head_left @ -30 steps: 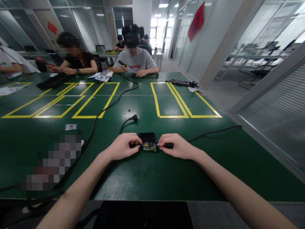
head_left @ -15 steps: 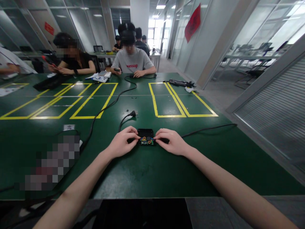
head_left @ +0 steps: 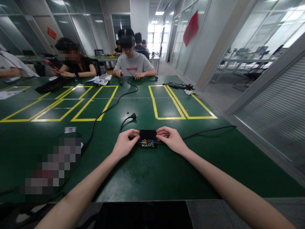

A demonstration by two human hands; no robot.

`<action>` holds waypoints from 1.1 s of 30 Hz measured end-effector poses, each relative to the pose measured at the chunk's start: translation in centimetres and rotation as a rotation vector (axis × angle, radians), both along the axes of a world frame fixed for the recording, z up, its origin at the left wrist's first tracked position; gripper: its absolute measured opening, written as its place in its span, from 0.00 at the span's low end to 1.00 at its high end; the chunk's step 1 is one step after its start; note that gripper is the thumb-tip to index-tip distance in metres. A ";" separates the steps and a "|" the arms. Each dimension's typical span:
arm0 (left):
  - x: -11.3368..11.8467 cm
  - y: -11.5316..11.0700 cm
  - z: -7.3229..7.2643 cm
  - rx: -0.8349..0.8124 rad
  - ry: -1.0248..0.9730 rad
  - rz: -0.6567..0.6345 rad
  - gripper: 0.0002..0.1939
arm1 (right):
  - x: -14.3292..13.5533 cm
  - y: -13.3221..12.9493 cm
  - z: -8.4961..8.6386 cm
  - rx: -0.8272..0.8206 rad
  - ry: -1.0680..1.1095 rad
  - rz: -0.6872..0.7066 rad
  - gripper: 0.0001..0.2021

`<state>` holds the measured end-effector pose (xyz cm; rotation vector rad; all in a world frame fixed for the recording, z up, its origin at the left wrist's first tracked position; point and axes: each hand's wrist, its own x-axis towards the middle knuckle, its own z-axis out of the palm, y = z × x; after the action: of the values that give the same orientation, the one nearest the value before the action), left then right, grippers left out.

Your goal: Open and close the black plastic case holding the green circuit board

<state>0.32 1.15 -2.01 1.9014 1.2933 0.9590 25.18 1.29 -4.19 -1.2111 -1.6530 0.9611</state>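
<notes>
Between my two hands a black cover point(head_left: 147, 134) is tilted up behind a small black case that holds a circuit board point(head_left: 148, 143) with orange ring-shaped parts. My left hand point(head_left: 126, 142) pinches the cover's left edge between thumb and fingers. On the other side, my right hand point(head_left: 170, 139) grips the right edge in the same way. Black cables leave the case at both sides, partly hidden by my hands. A black power plug point(head_left: 134, 116) lies on the green table just behind my left hand.
A blurred-out object point(head_left: 53, 168) lies at the left of the green table point(head_left: 147, 178). Yellow tape rectangles and a long black cable point(head_left: 95, 124) cross the table. A folded black tripod point(head_left: 179, 86) is at the far right. People sit across.
Both hands have moved slightly back, from the board's sides to the cover, which now stands raised behind the board. The person opposite has shifted a dark handheld object.
</notes>
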 end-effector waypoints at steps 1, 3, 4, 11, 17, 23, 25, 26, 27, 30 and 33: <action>0.0 0.1 -0.1 -0.006 -0.016 0.009 0.10 | 0.0 0.0 0.0 -0.014 0.048 0.003 0.10; -0.1 0.2 -0.2 -0.013 -0.026 0.028 0.10 | -0.1 -0.1 0.0 -0.017 0.094 0.009 0.10; -0.1 0.3 -0.3 -0.016 -0.027 0.036 0.10 | -0.1 -0.1 0.0 -0.014 0.098 0.009 0.11; 0.2 0.4 -0.1 -0.033 -0.020 0.076 0.13 | -0.4 -0.2 -0.1 0.020 0.085 -0.038 0.10; 0.3 0.5 0.0 -0.011 0.005 0.075 0.16 | -0.6 0.0 -0.2 0.012 0.093 -0.034 0.10; 0.2 0.4 0.1 -0.010 -0.007 0.056 0.16 | -0.4 -0.2 0.1 -0.005 0.092 -0.013 0.12; 0.2 0.3 0.2 -0.017 -0.028 0.046 0.16 | -0.3 -0.3 0.3 -0.028 0.091 0.003 0.14; 0.2 0.2 0.3 -0.021 -0.037 0.040 0.16 | -0.2 -0.4 0.4 -0.038 0.089 0.010 0.15; 0.2 0.1 0.4 -0.025 -0.046 0.036 0.16 | -0.2 -0.5 0.6 -0.046 0.089 0.019 0.16; 0.2 0.0 0.8 -0.033 -0.056 0.031 0.16 | -0.1 -0.8 1.1 -0.045 0.083 0.052 0.16; 0.1 -0.1 1.0 -0.038 -0.057 0.018 0.16 | 0.0 -1.0 1.6 -0.003 0.021 0.071 0.15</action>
<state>0.43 1.03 -1.00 1.8239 1.2886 0.9838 25.17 0.25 -2.57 -1.1473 -1.6887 1.0171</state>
